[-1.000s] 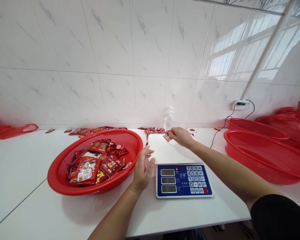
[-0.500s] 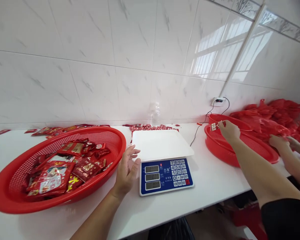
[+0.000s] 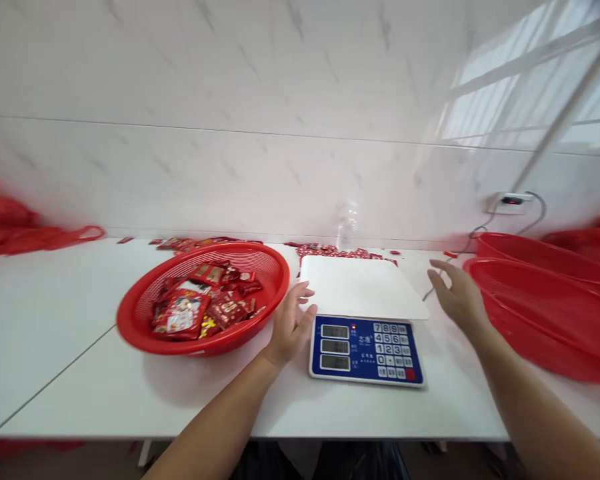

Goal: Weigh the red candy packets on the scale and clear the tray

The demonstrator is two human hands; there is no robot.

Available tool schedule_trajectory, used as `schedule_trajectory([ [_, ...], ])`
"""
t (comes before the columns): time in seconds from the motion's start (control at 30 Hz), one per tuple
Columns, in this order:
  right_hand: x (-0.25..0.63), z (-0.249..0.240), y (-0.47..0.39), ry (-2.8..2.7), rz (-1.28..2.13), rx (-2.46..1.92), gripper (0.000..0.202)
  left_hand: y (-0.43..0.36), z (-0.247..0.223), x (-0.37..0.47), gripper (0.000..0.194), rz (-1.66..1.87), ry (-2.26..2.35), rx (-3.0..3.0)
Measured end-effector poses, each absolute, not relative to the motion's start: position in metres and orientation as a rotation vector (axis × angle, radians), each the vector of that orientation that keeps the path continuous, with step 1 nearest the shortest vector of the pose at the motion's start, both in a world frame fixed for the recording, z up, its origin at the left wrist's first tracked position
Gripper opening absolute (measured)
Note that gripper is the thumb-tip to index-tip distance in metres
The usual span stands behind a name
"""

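Observation:
A digital scale (image 3: 367, 350) with a white pan (image 3: 360, 287) and blue keypad panel stands in the middle of the table. My left hand (image 3: 290, 323), fingers apart, is beside the pan's left edge; whether it touches the scale I cannot tell. To the right of the pan is my right hand (image 3: 457, 293), slightly blurred, with thumb and fingers spread and nothing in them. A round red plastic basket (image 3: 147, 340) stands left of the scale, tilted, with red snack packets (image 3: 205, 307) heaped inside.
Several red baskets (image 3: 555, 333) stand at the right. Loose packets (image 3: 185, 245) and a clear plastic bottle (image 3: 347, 227) are along the wall. Red plastic bags (image 3: 20, 227) lie at the far left. A power cord (image 3: 480, 230) runs from a wall socket (image 3: 510, 203).
My right hand has come left from over the right baskets toward the scale, and the small packet it held is gone from it. The view has turned left; my left hand stays by the pan.

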State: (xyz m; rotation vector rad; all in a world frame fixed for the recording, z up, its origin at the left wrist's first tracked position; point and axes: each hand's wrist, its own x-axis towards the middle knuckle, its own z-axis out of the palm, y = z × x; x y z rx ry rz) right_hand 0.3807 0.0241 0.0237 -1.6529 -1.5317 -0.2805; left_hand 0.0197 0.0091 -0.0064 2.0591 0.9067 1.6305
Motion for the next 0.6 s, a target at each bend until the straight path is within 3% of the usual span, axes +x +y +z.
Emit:
schedule_trajectory([
  [0.13, 0.261, 0.009, -0.014, -1.694, -0.227, -1.042, 0.027, -0.005, 0.016, 0.02, 0.04, 1.582, 1.019, 2.19],
  [0.27, 0.195, -0.006, -0.044, -2.056, -0.119, -0.452, 0.041, -0.019, 0.042, -0.004, 0.039, 1.284, 1.29, 2.544],
  [0.43, 0.194, -0.015, -0.053, -2.074, 0.039, -0.321, 0.05, -0.033, 0.041, -0.061, 0.036, 0.891, 1.673, 2.798],
  [0.6, 0.201, -0.012, -0.058, -2.0, 0.164, -0.372, 0.049, -0.048, 0.04, -0.145, 0.03, 0.926, 1.716, 2.67],
])
